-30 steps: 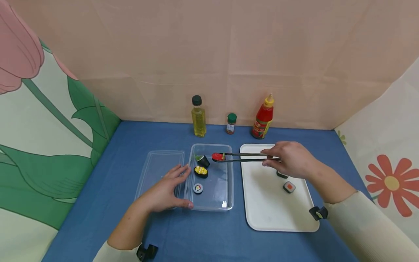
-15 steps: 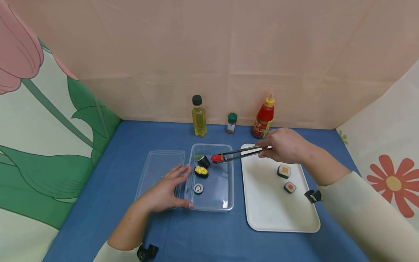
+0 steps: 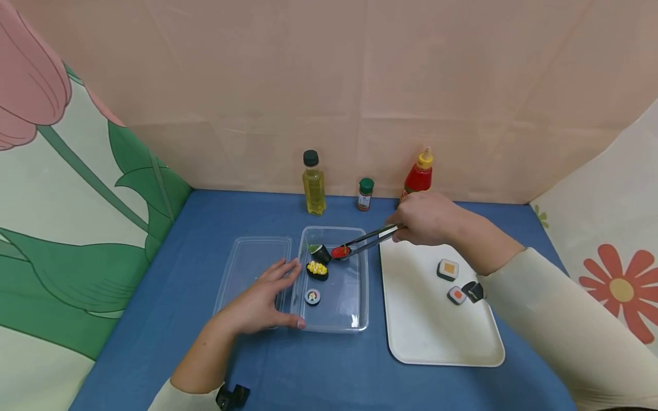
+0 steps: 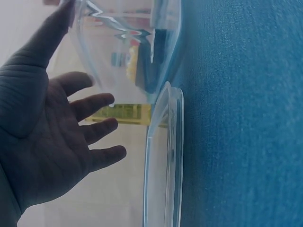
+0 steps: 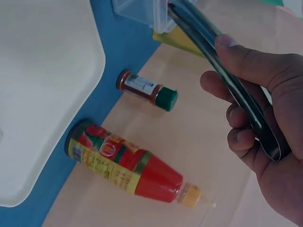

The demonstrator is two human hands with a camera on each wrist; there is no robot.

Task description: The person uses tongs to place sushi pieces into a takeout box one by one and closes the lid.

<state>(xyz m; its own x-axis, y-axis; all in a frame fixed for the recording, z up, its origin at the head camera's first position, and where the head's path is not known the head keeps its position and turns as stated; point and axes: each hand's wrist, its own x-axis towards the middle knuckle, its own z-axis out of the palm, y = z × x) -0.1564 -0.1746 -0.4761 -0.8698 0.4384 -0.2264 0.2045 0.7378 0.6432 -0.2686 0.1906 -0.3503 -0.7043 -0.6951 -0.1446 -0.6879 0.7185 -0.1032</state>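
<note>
My right hand grips dark metal tongs, which slant left and down into a clear plastic container. At their tips is a red-topped sushi piece, low inside the container; whether it touches the bottom I cannot tell. Left of it lie a dark cone-shaped roll, a yellow-topped sushi piece and a small round roll. Fingers spread, my left hand stays at the container's left side, over the clear lid. In the left wrist view its palm is bare.
A white tray to the right carries two squarish sushi pieces. Along the back stand an oil bottle, a small green-capped jar and a red sauce bottle, partly behind my right hand.
My right hand has moved left and farther back, tilting the tongs more steeply. The red-topped piece has shifted slightly lower in the view. My left hand has kept its place.
</note>
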